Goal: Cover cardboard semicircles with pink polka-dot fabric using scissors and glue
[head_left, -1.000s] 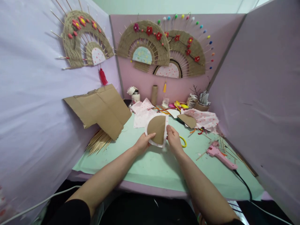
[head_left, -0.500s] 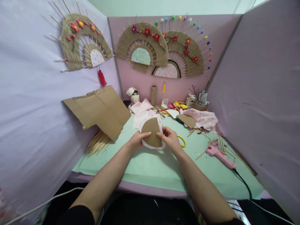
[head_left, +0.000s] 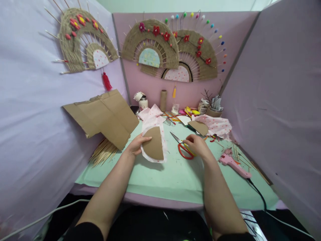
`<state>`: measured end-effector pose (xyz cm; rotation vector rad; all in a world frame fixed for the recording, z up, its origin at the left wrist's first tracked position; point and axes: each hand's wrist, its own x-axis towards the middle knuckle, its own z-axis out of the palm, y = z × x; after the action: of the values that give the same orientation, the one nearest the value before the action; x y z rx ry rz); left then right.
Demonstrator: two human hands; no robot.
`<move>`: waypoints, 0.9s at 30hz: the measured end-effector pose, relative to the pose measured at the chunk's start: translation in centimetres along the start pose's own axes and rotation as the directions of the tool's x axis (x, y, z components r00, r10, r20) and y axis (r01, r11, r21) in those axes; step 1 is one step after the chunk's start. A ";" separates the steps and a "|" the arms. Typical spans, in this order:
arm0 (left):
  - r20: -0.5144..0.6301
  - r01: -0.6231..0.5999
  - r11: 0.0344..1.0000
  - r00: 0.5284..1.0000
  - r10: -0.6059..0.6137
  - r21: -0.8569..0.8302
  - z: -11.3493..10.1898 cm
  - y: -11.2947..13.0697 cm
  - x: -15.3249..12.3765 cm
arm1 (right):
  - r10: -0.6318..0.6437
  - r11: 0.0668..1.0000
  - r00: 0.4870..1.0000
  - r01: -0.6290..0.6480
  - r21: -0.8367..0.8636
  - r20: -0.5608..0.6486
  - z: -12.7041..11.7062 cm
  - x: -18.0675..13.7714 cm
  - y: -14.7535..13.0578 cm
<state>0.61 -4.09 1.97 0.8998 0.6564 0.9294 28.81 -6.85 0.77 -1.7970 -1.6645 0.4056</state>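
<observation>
Above the mint-green tabletop (head_left: 150,180), the left hand (head_left: 136,144) pinches a brown cardboard half-disc (head_left: 153,144) backed with pink-dotted white fabric (head_left: 164,149) — the right hand (head_left: 198,145), fingers curled, meets red-and-yellow-handled metal scissors (head_left: 181,142) — gripping or not, I can't tell.

No text, label, brand, number or sign can be read anywhere in the view. Any print on the rounded white jar with a dark lid (head_left: 143,102), the small clear container (head_left: 175,109), or the white papers (head_left: 217,103) standing in the round brown pot (head_left: 214,113) at the back of the table is too small and soft to make out. The same holds for any maker's mark on the pink plastic glue gun (head_left: 235,164) or the metal scissors with red and yellow handles (head_left: 186,151).
</observation>
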 end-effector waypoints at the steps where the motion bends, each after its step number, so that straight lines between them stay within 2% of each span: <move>1: 0.001 0.001 1.000 1.000 -0.001 0.000 -0.3 0.1 0.0 | 0.065 0.991 0.997 -0.060 -0.118 0.040 -0.3 0.3 0.9; 4: 0.018 0.011 1.000 1.000 -0.011 0.008 -0.8 0.3 -0.2 | 0.185 0.934 0.962 -0.108 -0.342 0.201 -0.5 0.5 2.0; 7: 0.033 0.017 1.000 0.999 -0.018 0.023 -1.0 0.4 -0.3 | 0.187 0.911 0.945 -0.063 -0.408 0.270 0.1 0.3 1.2; 12: 0.056 0.013 0.999 0.998 -0.015 0.034 -1.1 0.6 -0.4 | 0.206 0.890 0.946 -0.075 -0.450 0.250 1.1 -0.3 -0.3; 17: 0.077 0.015 0.999 0.997 -0.017 0.032 -1.4 0.8 -0.5 | 0.210 0.879 0.956 -0.092 -0.468 0.207 1.1 -0.3 -0.3; 20: 0.077 0.027 0.999 0.997 -0.028 0.019 -1.6 1.0 -0.4 | 0.179 0.926 0.966 -0.102 -0.363 0.185 0.9 -0.1 -0.1; 22: 0.055 0.036 0.999 0.998 -0.036 0.005 -1.7 1.1 -0.4 | 0.132 0.970 0.977 -0.093 -0.224 0.166 0.8 0.0 0.0; 25: 0.013 0.041 0.999 0.999 -0.041 -0.014 -2.0 1.3 -0.3 | -0.017 0.999 0.990 0.012 0.039 0.143 0.7 -0.2 -0.6; 27: 0.006 0.038 0.999 0.999 -0.038 -0.017 -2.1 1.3 -0.4 | -0.130 0.972 0.983 0.100 0.211 0.132 0.5 -0.5 -1.2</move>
<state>-1.78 -3.25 2.14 0.8722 0.6573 0.8971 27.46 -7.21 1.07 -1.5442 -1.7476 0.6439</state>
